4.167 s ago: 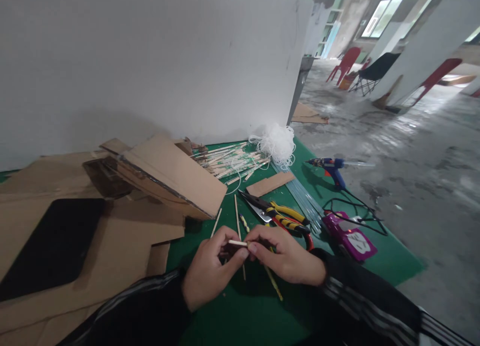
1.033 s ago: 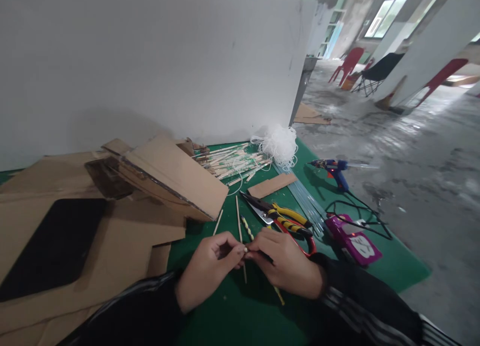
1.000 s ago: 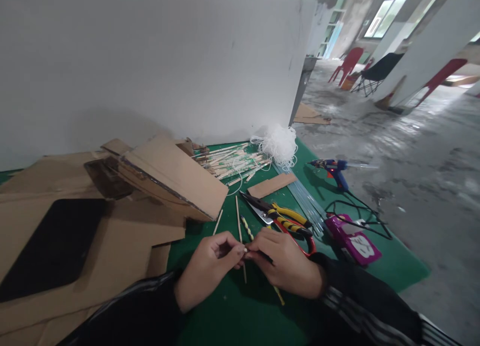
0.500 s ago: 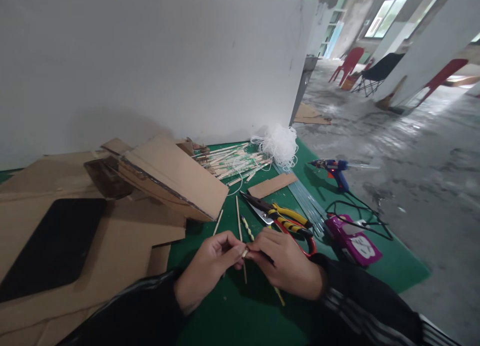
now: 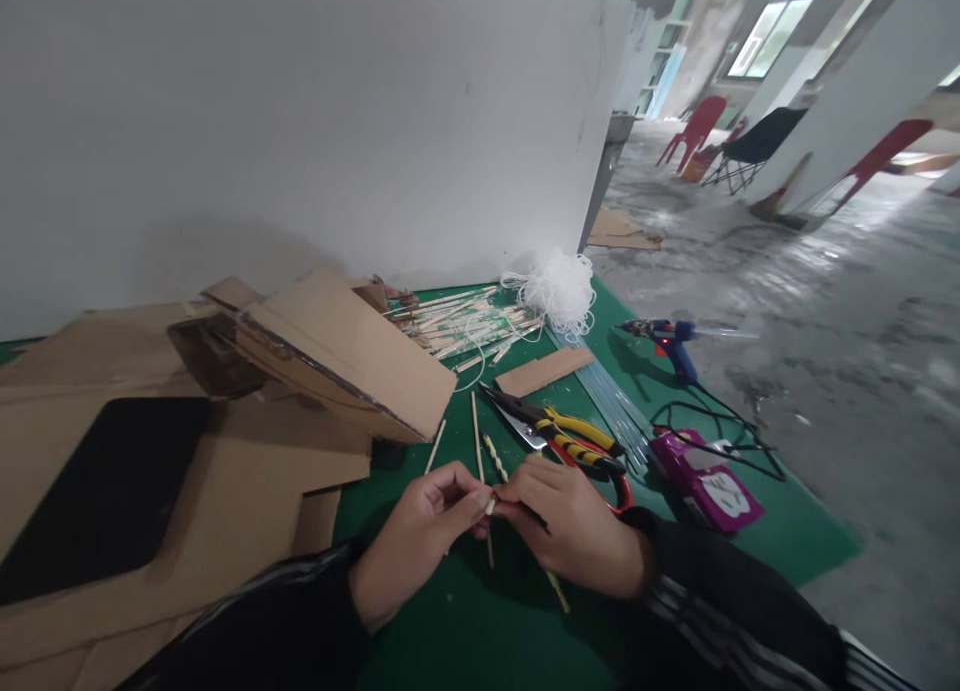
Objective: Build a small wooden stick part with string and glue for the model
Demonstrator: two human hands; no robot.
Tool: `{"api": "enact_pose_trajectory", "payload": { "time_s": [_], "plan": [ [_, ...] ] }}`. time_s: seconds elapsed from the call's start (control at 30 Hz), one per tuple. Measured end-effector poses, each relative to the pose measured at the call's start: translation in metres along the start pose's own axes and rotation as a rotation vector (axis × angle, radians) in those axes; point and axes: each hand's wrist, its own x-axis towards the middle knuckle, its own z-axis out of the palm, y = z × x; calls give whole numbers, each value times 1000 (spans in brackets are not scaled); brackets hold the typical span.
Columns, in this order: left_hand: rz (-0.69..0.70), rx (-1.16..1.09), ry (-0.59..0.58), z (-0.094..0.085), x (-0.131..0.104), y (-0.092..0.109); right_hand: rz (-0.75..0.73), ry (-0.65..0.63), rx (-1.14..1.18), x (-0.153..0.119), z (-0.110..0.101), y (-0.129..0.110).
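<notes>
Head view: holding a small pale piece [image 5: 490, 508] at the fingertips of the left hand [image 5: 424, 536] and right hand [image 5: 574, 526], above the green tabletop [image 5: 450, 631]. On the left, narrow pinch, with thumb against fingers around the piece. On the right, also narrow, with thumb and fingers bunched right at it. Can't tell its full length or how firmly each side grips; mostly covered by fingers.

Just beyond and partly under the hands: a long thin stick [image 5: 476, 426], a shorter stick [image 5: 435, 446] on its left and a twisted yellowish rod [image 5: 493, 456] on its right. Near the right hand, pliers [image 5: 581, 439] with yellow-and-black handles, overlapping red-handled scissors [image 5: 624, 491].

Farther back, a cardboard strip [image 5: 544, 371] beside clear rods [image 5: 607, 401], then a heap of thin sticks [image 5: 465, 321] next to tangled white string [image 5: 556, 291]. To the right, a blue glue gun [image 5: 675, 349] with a red light lit, plus a black cord [image 5: 739, 441] looped by a purple box [image 5: 709, 481].

Over on the left, cardboard sheets [image 5: 285, 471] under a tilted cardboard piece [image 5: 360, 351] and a flat black pad [image 5: 112, 491]. Behind the tabletop, a large white panel [image 5: 300, 131].
</notes>
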Motion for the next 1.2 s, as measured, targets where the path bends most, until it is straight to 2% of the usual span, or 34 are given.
{"api": "enact_pose_trajectory", "payload": {
  "time_s": [0.23,0.47,0.73,0.87,1.2],
  "plan": [
    [51,1,47,3,0,-2,-3,2,22,0,-1,-1],
    [61,42,45,3,-2,-2,9,-8,30,-1,0,-1],
    [176,279,43,1,-7,-5,14,0,43,1,-2,-1],
    [228,311,27,0,-9,-5,13,6,64,1,-2,-2],
    [183,399,-51,-5,-8,6,17,-27,41,0,-2,-3]
  ]
}}
